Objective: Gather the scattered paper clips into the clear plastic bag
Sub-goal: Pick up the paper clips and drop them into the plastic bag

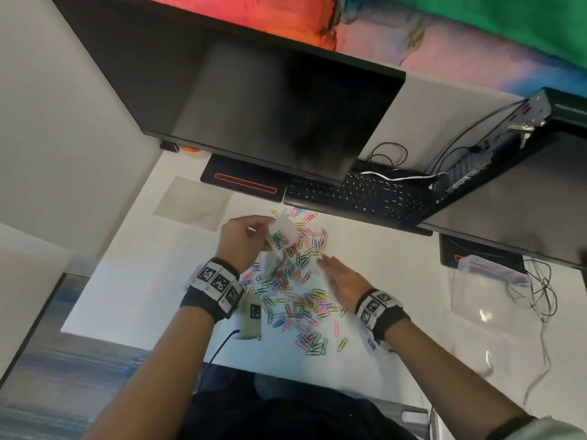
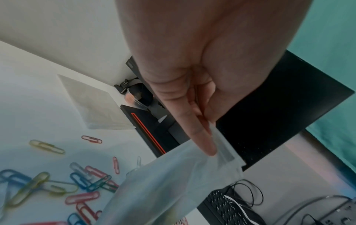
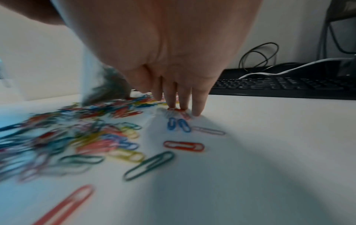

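Here, the left hand (image 2: 185, 85) has thumb and fingers (image 2: 200, 137) pinched on the upper edge of the clear plastic bag (image 2: 163, 185), which hangs below the grip. In the head view the bag (image 1: 281, 238) is held off the desk over the far part of the pile, and a small clump of coloured clips shows through its wall.

The right hand (image 1: 344, 279) is flat, fingers straight and close together, holding nothing. From the right wrist, its fingertips (image 3: 198, 112) touch the white desk (image 3: 269, 152) at the right edge of the clips; one or two red clips lie right under the middle fingertips, two blue ones just in front of them.

The paper clips (image 1: 298, 293) lie scattered on the desk between and ahead of the two wrists, in mixed colours: red, blue, green, yellow, pink. The densest part is below the bag; a looser cluster sits nearer the desk's front edge.

Beyond the clips: a black keyboard (image 1: 362, 195), partly under a dark monitor (image 1: 254, 103). A clear lidded plastic box (image 1: 489, 281) stands well to the right, with loose cables near it. Both wrists carry bands with black-and-white markers.
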{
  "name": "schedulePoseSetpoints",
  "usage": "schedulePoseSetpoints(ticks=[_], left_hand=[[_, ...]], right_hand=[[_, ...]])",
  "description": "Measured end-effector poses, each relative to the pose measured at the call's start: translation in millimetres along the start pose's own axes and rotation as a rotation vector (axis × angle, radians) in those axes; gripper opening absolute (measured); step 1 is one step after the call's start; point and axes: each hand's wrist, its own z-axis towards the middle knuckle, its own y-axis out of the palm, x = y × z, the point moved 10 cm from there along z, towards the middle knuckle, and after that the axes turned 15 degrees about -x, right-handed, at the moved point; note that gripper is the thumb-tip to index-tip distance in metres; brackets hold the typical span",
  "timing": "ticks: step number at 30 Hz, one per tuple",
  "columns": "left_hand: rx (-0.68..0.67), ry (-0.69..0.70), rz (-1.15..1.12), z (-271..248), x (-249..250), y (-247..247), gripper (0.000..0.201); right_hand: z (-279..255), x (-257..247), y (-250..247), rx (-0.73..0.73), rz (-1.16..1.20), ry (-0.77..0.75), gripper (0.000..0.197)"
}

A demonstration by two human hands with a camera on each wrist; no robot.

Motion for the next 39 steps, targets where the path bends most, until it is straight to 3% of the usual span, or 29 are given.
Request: schedulePoseSetpoints(ticks=[2, 6, 12, 14, 17, 19, 21, 23, 25, 28, 30, 34, 39], left_hand=[[-0.015, 0.0, 0.007, 2, -1, 10, 0.023], [-0.043, 0.014, 0.029, 0, -2, 34, 0.023], [-0.074, -0.007, 0.016, -3, -10, 54, 0.021], [-0.078, -0.027, 0.017, -4, -13, 57, 0.022], [-0.106, -0.059, 0.004, -4, -16, 66, 0.023], [-0.121, -0.072, 0.005, -4, -18, 72, 0.025], [-0.13, -0.079, 0.015, -4, -18, 75, 0.025], [-0.136, -0.08, 0.03, -2, -19, 76, 0.026], [-0.139, -0.076, 0.059, -2, -20, 76, 0.026], [-0.164, -0.067, 0.119, 0, -20, 80, 0.027], [-0.186, -0.063, 0.132, 1, -19, 86, 0.028], [-0.211, -0.049, 0.123, 1, -18, 90, 0.025], [-0.212, -0.057, 0.107, 2, -19, 85, 0.023]], right_hand=[[-10, -9, 17, -0.091, 0.038, -0.013, 0.055], [-12, -25, 56, -0.261, -0.302, -0.048, 0.078], [-6, -29, 52, -0.05, -0.388, -0.131, 0.048], [-5, -23, 49, -0.077, -0.37, -0.101, 0.046], [-4, -18, 37, -0.086, -0.33, -0.053, 0.027], [-2, -8, 23, -0.051, -0.187, 0.027, 0.019], [-4, 11, 1, 0.082, 0.025, 0.136, 0.019], [-14, 38, -20, 0.237, 0.36, 0.228, 0.014], [-24, 57, -28, 0.297, 0.812, 0.273, 0.007], [-27, 47, -44, 0.337, 1.332, 0.14, 0.016], [-22, 27, -56, 0.313, 1.445, 0.053, 0.018], [-2, -1, -48, 0.193, 1.382, 0.104, 0.014], [5, -20, -53, 0.166, 0.895, 0.169, 0.024]])
